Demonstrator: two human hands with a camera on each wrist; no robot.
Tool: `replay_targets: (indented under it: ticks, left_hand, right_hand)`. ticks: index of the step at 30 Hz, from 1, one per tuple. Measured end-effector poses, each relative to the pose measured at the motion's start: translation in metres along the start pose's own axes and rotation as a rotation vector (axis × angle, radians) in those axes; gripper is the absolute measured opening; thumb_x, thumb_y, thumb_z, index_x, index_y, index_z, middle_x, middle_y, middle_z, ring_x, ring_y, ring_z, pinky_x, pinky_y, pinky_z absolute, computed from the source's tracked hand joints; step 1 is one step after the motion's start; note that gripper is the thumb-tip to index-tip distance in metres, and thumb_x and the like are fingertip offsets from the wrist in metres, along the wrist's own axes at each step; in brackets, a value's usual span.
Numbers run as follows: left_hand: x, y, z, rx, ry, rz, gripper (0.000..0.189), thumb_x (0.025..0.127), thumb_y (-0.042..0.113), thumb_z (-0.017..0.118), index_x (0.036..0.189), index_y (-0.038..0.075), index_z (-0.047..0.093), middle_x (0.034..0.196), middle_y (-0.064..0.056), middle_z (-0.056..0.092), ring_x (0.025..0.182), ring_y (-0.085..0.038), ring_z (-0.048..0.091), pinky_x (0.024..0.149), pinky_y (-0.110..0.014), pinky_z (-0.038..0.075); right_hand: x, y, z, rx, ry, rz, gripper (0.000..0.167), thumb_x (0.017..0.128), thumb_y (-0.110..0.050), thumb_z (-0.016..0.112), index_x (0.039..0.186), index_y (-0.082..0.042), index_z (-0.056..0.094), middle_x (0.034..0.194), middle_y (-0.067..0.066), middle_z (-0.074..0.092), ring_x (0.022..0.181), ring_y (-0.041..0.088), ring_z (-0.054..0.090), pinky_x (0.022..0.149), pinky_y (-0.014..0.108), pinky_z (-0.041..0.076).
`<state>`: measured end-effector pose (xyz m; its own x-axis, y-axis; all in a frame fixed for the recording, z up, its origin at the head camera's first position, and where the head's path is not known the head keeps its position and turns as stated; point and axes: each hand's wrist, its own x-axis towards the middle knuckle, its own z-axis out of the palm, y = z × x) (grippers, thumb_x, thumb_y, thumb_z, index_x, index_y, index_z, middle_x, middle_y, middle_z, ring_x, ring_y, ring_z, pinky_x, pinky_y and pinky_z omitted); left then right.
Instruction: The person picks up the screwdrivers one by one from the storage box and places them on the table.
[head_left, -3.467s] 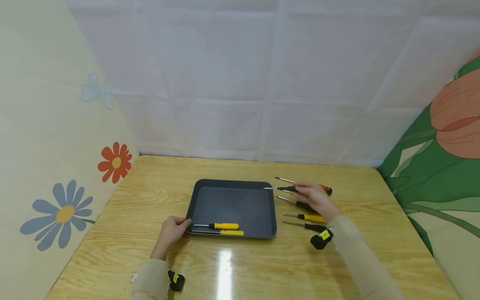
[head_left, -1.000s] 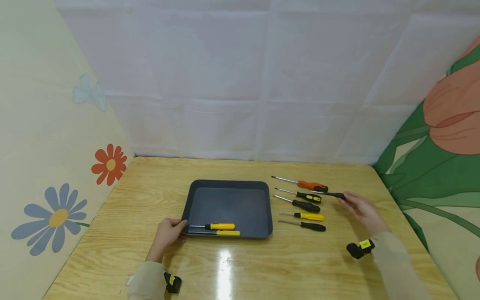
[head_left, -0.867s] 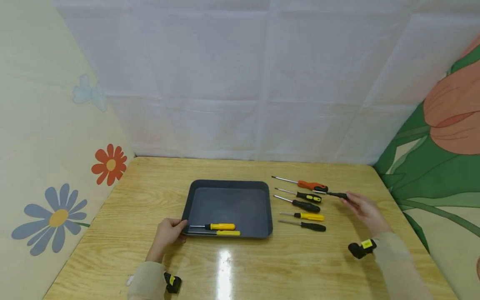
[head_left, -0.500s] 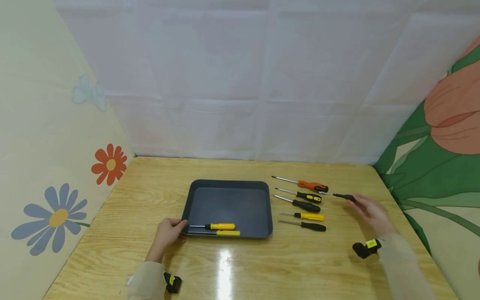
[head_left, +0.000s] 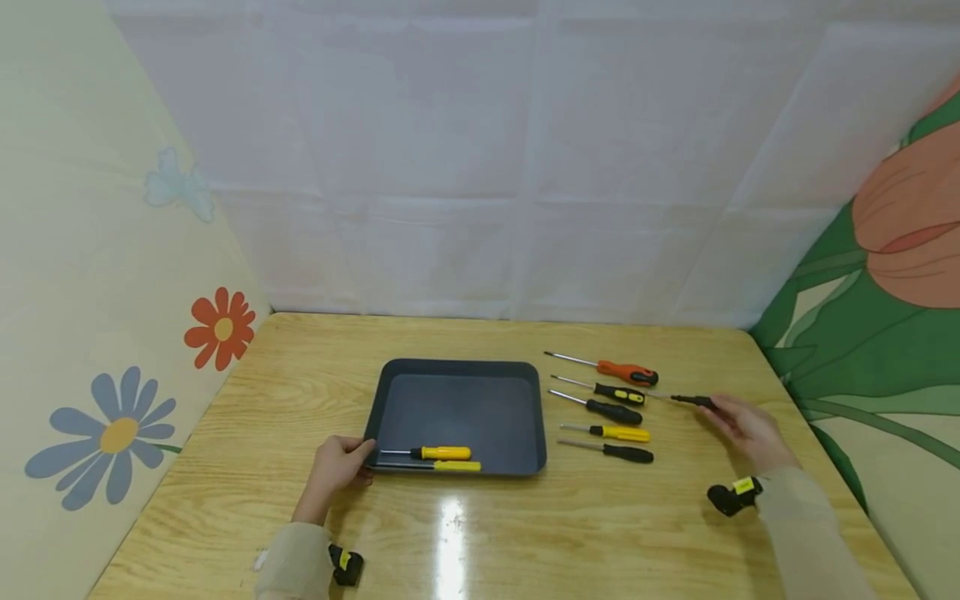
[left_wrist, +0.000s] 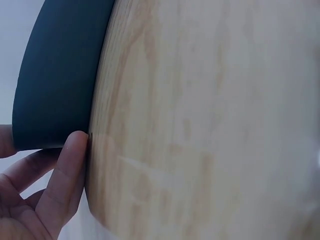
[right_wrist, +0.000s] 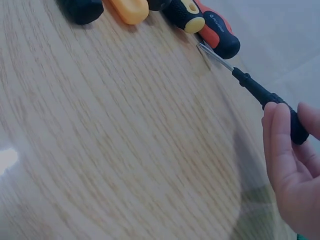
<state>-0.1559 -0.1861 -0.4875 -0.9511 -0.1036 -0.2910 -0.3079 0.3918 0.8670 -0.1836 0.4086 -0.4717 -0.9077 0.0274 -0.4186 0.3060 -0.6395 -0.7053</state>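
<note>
My right hand (head_left: 752,427) pinches a slim black-handled screwdriver (head_left: 691,399) by its handle, right of the row of tools. Its steel shaft (right_wrist: 216,55) points left, the tip close to the row's handle ends in the right wrist view. My left hand (head_left: 339,463) grips the near left corner of a dark grey tray (head_left: 457,408), thumb at the rim and fingers around the corner's outside. Inside the tray, along its near side, lie a yellow-handled screwdriver (head_left: 442,453) and a second yellow-handled tool (head_left: 457,467).
Right of the tray lie an orange-and-black screwdriver (head_left: 626,372), a black-and-yellow one (head_left: 619,393), a black one (head_left: 615,412), a yellow one (head_left: 619,433) and another black one (head_left: 628,454). A white cloth (head_left: 450,167) hangs behind the wooden table (head_left: 525,533).
My right hand has carried the slim black screwdriver rightward from the tray's right rim to beyond the row, drifting slightly further right and nearer lately. My left hand stays on the tray corner.
</note>
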Motion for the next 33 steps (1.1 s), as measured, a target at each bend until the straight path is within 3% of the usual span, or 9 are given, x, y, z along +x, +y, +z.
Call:
replay_targets:
  ticks: [6, 13, 25, 29, 33]
  left_hand:
    - [-0.001, 0.000, 0.000, 0.002, 0.002, 0.001, 0.028, 0.090, 0.006, 0.053, 0.104, -0.017, 0.059, 0.069, -0.015, 0.063, 0.052, -0.023, 0.062, 0.050, -0.033, 0.054]
    - [-0.001, 0.000, -0.001, 0.019, -0.001, 0.001, 0.028, 0.090, 0.007, 0.053, 0.103, -0.016, 0.060, 0.067, -0.014, 0.063, 0.052, -0.024, 0.062, 0.049, -0.033, 0.054]
    - [0.001, -0.001, 0.000, 0.024, 0.002, -0.009, 0.027, 0.089, 0.008, 0.054, 0.101, -0.015, 0.062, 0.065, -0.014, 0.063, 0.051, -0.023, 0.062, 0.049, -0.033, 0.053]
    - [0.001, -0.001, 0.000, 0.021, 0.002, -0.015, 0.028, 0.089, 0.008, 0.054, 0.102, -0.015, 0.061, 0.065, -0.014, 0.063, 0.051, -0.023, 0.062, 0.049, -0.033, 0.053]
    - [0.002, -0.001, 0.000, 0.014, 0.003, -0.017, 0.028, 0.090, 0.009, 0.054, 0.102, -0.015, 0.061, 0.065, -0.014, 0.063, 0.051, -0.024, 0.062, 0.049, -0.033, 0.053]
  right_hand:
    - [0.004, 0.002, -0.002, -0.072, 0.029, -0.010, 0.017, 0.081, 0.007, 0.062, 0.079, -0.008, 0.069, 0.081, 0.004, 0.060, 0.078, 0.018, 0.065, 0.087, 0.025, 0.046]
    - [0.014, 0.005, -0.003, -0.142, 0.130, -0.029, 0.020, 0.068, 0.007, 0.074, 0.074, -0.012, 0.068, 0.075, 0.000, 0.061, 0.072, 0.013, 0.064, 0.082, 0.023, 0.049]
    - [0.022, 0.002, 0.002, -0.246, 0.247, -0.052, 0.027, 0.074, 0.012, 0.065, 0.067, -0.014, 0.064, 0.067, -0.004, 0.061, 0.065, 0.008, 0.062, 0.073, 0.021, 0.052]
    - [0.023, 0.002, 0.005, -0.287, 0.285, -0.074, 0.022, 0.077, 0.015, 0.059, 0.083, -0.006, 0.059, 0.065, -0.006, 0.060, 0.062, 0.007, 0.060, 0.070, 0.020, 0.052]
    - [0.024, 0.002, 0.007, -0.327, 0.323, -0.086, 0.029, 0.079, 0.016, 0.053, 0.104, 0.000, 0.050, 0.063, -0.007, 0.059, 0.061, 0.006, 0.060, 0.068, 0.020, 0.052]
